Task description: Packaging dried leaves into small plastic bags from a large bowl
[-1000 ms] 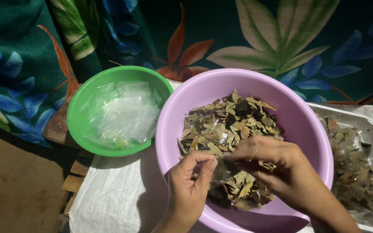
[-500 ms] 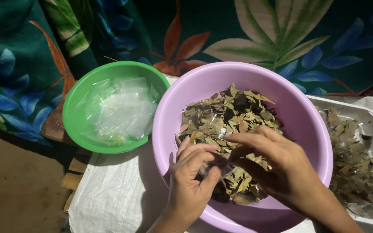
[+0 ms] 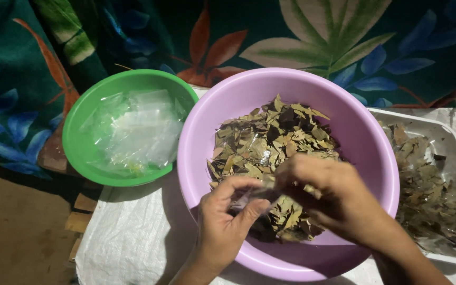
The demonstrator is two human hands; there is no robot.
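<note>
Pinching clear bag (image 3: 249, 196): left hand (image 3: 222, 221), right hand (image 3: 333, 198).

Left hand (image 3: 222, 221), right hand (image 3: 333, 198): bare, no rings or sleeves; nails seemingly short.

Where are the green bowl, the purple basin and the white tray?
green bowl (image 3: 75, 153): head view, on its bare left inner wall.
purple basin (image 3: 365, 142): head view, on its bare right inner wall.
white tray (image 3: 423, 122): head view, on its upper rim.
</note>
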